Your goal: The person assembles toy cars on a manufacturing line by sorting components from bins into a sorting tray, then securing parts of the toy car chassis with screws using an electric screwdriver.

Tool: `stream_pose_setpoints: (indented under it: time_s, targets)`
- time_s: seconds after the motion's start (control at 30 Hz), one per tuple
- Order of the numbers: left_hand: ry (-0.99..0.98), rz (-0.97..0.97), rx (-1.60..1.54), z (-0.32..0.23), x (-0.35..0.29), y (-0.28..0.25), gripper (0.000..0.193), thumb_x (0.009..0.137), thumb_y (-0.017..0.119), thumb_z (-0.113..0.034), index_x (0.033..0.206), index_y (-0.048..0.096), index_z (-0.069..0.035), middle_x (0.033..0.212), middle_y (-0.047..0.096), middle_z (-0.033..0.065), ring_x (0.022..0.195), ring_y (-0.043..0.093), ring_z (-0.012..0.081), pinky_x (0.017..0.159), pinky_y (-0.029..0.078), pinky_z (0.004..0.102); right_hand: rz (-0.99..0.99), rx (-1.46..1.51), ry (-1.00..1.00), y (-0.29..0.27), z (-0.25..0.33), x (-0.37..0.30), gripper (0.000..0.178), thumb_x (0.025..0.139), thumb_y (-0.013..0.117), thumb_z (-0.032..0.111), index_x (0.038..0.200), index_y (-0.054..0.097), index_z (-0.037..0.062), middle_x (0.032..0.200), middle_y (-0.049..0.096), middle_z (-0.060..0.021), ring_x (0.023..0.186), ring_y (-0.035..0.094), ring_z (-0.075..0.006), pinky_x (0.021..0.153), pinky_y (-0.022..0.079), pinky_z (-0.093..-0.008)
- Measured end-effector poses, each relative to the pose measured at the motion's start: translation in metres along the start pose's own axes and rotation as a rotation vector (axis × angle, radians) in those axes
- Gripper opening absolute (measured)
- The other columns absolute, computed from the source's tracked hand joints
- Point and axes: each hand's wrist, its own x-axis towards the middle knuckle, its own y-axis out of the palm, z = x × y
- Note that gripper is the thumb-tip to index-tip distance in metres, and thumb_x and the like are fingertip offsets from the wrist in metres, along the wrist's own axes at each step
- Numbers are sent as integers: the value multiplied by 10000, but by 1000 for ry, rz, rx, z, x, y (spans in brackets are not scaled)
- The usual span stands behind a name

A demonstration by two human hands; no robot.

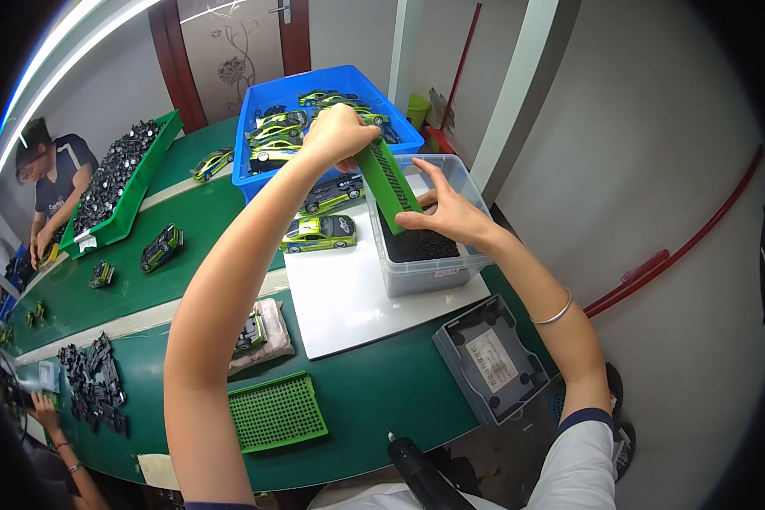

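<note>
My left hand (pixel 340 136) is closed on the upper end of a narrow green perforated tray (pixel 386 183), which tilts steeply down to the right. At its lower end my right hand (pixel 452 214) grips the tray, thumb against the corner and index finger stretched out. Below the tray stands a clear plastic bin (pixel 425 279) with a layer of small dark pieces (pixel 421 246) inside; they are too small to name. Just left of the bin, a green toy car (pixel 319 232) sits on a white board (pixel 336 319), with another car (pixel 336 194) behind it.
A blue bin (pixel 246 174) of toy cars stands behind. Near me lie a green perforated tray (pixel 276 412), a grey box (pixel 490 361) and an electric screwdriver (pixel 416 467). Left are a green tray of wheels (pixel 115 183), black parts (pixel 93 382) and a co-worker (pixel 59 178).
</note>
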Motion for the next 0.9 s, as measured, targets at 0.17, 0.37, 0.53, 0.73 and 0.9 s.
stream_pose_setpoints:
  time_s: [0.17,0.37,0.53,0.73,0.9]
  targets:
    - [-79,22,92,-2,12,0,314,750,631,-297,814,663,9,738,671,111,531,656,190,505,534,271,-12,-20,-21,-1,-6,2,1060,669,641,631,1422,77,143,1078,554,-253,977,592,-293,919,391,-441]
    - [-127,125,298,-8,13,-8,316,739,646,-303,844,668,-5,787,675,97,579,666,190,565,535,275,-36,-4,-55,1,-7,2,1011,688,641,594,1416,105,143,1043,565,-240,940,598,-278,881,416,-403]
    - [-106,112,444,9,8,-11,336,702,687,-288,916,670,-29,860,674,116,754,673,223,712,530,336,-97,-51,-109,2,1,-4,1042,648,667,595,1407,157,96,975,585,-235,974,575,-340,903,405,-410]
    - [19,68,353,37,-30,-33,295,675,681,-305,827,701,-53,803,665,158,812,649,272,754,504,367,-303,-307,-381,11,19,-20,927,639,693,479,1365,229,136,960,588,-191,943,569,-353,894,411,-424]
    - [118,9,365,74,-87,-58,257,706,655,-293,766,694,-46,735,656,161,730,646,287,713,506,368,-315,-442,-579,37,56,-36,875,625,700,464,1328,292,140,897,595,-148,837,582,-311,934,355,-446]
